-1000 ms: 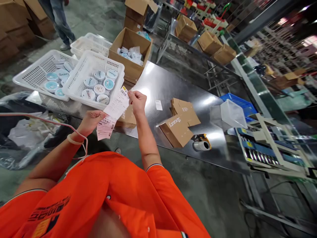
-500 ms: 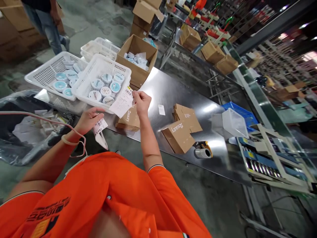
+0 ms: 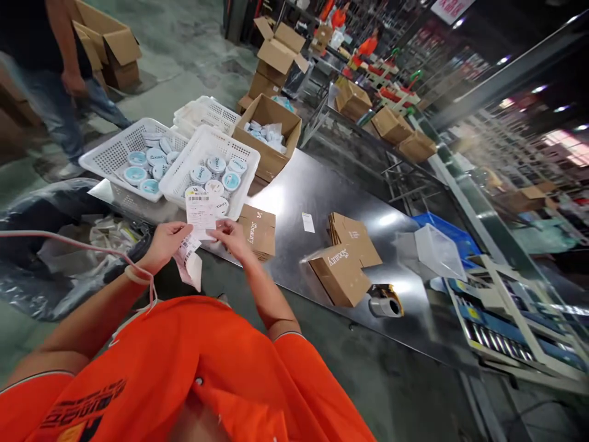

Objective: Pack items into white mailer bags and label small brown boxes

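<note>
Hands close together, just apart, over the table edge: left hand (image 3: 168, 245) pinching a curling strip of barcode labels (image 3: 188, 261), right hand (image 3: 232, 239) with fingertips (image 3: 215, 224) on a paper sheet (image 3: 201, 212), seemingly to keep the thin paper taut. Just beyond, on a steel table (image 3: 294, 202), a white plastic basket (image 3: 202, 139) of round, flat tins (image 3: 215, 164) with pale blue or white lids, within easy reach. Behind it, a cardboard box (image 3: 264, 153) of small bagged items. Off to the right, flat cardboard mailers (image 3: 354, 236), a folded carton (image 3: 339, 273) and a tape dispenser (image 3: 385, 305), apparently set out ready on the shiny metal.
</note>
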{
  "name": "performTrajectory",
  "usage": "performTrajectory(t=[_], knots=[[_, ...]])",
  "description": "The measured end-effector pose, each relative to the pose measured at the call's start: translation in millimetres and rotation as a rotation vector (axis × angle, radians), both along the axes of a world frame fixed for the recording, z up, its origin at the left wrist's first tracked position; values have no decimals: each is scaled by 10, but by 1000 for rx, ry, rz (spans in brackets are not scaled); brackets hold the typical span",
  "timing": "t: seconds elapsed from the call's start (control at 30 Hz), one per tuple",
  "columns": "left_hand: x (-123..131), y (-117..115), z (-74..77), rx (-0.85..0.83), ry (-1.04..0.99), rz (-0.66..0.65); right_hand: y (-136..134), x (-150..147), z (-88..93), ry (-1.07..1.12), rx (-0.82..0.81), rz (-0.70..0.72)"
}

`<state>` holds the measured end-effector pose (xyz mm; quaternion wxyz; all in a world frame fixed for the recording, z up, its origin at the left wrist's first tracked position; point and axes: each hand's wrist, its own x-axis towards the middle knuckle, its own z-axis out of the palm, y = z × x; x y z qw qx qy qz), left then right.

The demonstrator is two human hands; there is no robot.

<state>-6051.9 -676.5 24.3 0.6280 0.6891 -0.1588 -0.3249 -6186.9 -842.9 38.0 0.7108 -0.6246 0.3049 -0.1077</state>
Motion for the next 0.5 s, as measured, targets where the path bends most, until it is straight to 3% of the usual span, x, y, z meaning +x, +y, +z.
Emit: performTrajectory(t=[0.13,0.23,0.33,0.5], knots=[[134,71,-65,-7,78,28,267,102,-208,45,39,-16],[263,95,-123,-6,128,31,154,246,-226,39,-36,-113],[431,95,-199,15,157,-10,-309,443,-117,30,-145,-208],[707,13,-287,20,174,-67,-1573,1106,226,1,-231,-373]])
